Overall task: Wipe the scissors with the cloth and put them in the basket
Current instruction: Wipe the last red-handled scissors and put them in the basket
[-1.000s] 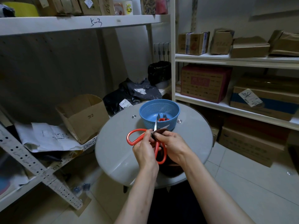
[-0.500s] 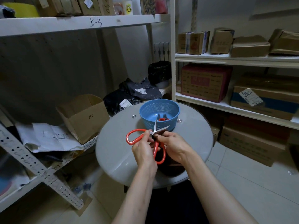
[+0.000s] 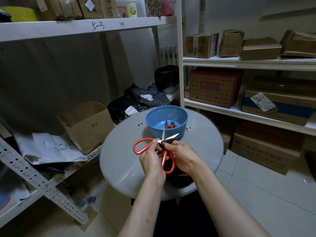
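Holding the scissors (image 3: 163, 159) in both hands above the round grey bench (image 3: 123, 159), just in front of the blue basket (image 3: 153, 124). The scissors have red handles and are spread open: one blade points up and away, the other angles right toward the basket wall, both tips bare. One handle loop sticks out to the left, the other hangs down between the wrists.

The left hand (image 3: 150, 158) has its fingers curled round the scissors near the pivot, thumb on top. The right hand (image 3: 181, 154) pinches a dark cloth (image 3: 164, 144) against the base of the right-hand blade; only a small bit of the cloth shows between the fingertips. Neither the scissors nor the hands touch the bench.

The basket stands upright at the far side of the bench. Inside it lies a second pair of scissors (image 3: 169, 126), also red-handled.

Left of the bench an open cardboard box (image 3: 87, 125) sits on a low shelf beside loose papers (image 3: 51, 147). More boxes fill the white shelves (image 3: 239, 110) on the right.
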